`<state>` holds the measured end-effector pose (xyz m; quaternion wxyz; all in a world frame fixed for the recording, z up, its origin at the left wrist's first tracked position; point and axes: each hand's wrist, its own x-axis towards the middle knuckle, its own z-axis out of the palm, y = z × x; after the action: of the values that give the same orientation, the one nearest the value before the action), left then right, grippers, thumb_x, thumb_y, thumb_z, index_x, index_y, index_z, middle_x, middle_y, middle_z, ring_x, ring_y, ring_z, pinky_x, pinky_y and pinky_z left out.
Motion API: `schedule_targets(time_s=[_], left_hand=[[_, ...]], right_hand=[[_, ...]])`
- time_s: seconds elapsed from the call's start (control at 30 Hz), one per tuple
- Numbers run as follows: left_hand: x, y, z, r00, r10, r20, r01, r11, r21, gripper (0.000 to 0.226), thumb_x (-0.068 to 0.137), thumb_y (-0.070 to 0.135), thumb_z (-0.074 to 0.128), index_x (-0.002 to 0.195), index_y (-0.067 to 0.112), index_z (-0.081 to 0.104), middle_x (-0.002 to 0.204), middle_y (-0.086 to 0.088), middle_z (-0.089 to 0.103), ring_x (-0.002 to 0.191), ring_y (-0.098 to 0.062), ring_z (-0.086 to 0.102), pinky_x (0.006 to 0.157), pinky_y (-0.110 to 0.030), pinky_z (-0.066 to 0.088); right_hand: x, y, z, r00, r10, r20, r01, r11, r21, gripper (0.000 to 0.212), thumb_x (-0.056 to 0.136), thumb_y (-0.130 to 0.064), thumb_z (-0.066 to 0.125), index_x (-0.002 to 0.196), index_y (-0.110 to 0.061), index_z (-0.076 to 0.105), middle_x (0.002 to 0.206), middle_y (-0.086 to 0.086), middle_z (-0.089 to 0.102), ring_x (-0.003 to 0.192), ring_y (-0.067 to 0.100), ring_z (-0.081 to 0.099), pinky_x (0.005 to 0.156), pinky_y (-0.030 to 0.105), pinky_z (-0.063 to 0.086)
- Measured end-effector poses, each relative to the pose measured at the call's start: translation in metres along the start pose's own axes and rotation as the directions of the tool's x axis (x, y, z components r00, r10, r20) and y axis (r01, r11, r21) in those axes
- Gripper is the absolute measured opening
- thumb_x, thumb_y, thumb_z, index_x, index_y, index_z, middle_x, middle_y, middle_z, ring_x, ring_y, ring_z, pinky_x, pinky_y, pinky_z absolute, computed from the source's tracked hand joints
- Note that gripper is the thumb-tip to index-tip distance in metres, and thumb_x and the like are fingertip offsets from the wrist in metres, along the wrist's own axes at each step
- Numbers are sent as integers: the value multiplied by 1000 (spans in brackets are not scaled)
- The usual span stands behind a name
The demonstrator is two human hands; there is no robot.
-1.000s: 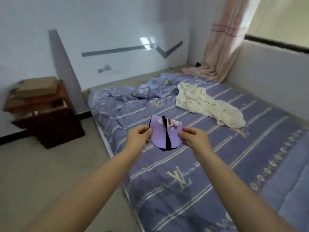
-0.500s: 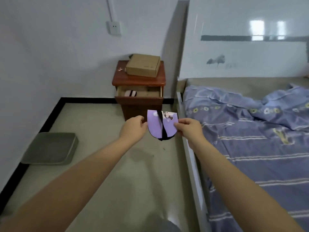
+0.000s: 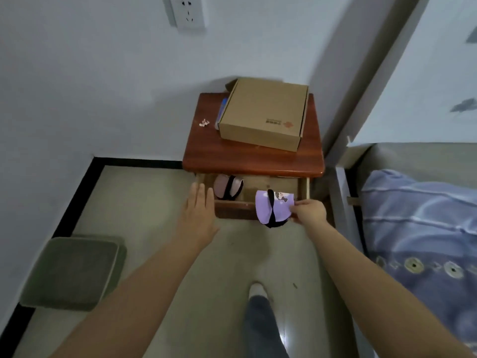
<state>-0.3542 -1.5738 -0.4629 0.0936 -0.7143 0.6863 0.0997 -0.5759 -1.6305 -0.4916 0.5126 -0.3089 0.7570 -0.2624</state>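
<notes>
My right hand [image 3: 308,211] pinches a folded purple sock bundle [image 3: 272,210] with a black band by its right edge. The bundle hangs over the front edge of the open drawer [image 3: 235,209] of a reddish wooden nightstand [image 3: 253,158]. A pink folded sock bundle [image 3: 227,186] with a black band lies inside the drawer at its left. My left hand [image 3: 198,213] is flat with straight fingers at the drawer's left front corner and holds nothing.
A brown cardboard box [image 3: 263,112] sits on the nightstand top. A grey square cushion [image 3: 72,272] lies on the floor at the left. The bed with a blue striped quilt [image 3: 418,228] is at the right. My foot [image 3: 258,290] stands on the floor below.
I have turned from the bed and come close to the nightstand. My left hand has let go of the purple bundle, which my right hand alone now holds over the drawer.
</notes>
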Motion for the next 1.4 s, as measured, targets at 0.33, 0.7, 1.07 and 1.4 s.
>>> schedule_targets(time_s=[0.33, 0.7, 1.07, 1.4], left_hand=[[129, -21, 74, 981, 194, 28, -196, 978, 71, 119, 57, 36, 83, 136, -1, 2, 149, -30, 12, 135, -40, 0, 111, -47, 17], [151, -34, 72, 831, 554, 50, -539, 781, 316, 88, 42, 39, 81, 115, -3, 56, 114, -20, 68, 108, -33, 62, 105, -46, 39], [211, -42, 39, 945, 320, 66, -326, 936, 133, 79, 87, 33, 53, 139, -8, 11, 151, -30, 12, 141, -41, 10, 117, -51, 11], [211, -47, 46, 964, 253, 80, -245, 965, -96, 91, 79, 63, -12, 142, 1, 8, 155, -18, 3, 144, -28, -1, 118, -39, 2]], right_hand=[[155, 5, 77, 999, 21, 48, 13, 786, -619, 26, 92, -9, 43, 113, 0, 54, 122, 19, 60, 113, 33, 55, 96, 37, 45], [103, 16, 42, 737, -397, 547, 570, -70, -819, 106, 31, -50, 87, 124, -15, 47, 124, 23, 60, 113, 42, 56, 88, 61, 27], [137, -37, 45, 682, -595, 425, 466, -94, -880, 70, 51, -32, 85, 107, 3, 61, 103, 24, 70, 94, 40, 67, 80, 62, 50], [137, -32, 62, 722, -648, 243, 350, 39, -936, 51, 52, -17, 84, 96, -1, 66, 96, 22, 71, 89, 37, 68, 81, 59, 51]])
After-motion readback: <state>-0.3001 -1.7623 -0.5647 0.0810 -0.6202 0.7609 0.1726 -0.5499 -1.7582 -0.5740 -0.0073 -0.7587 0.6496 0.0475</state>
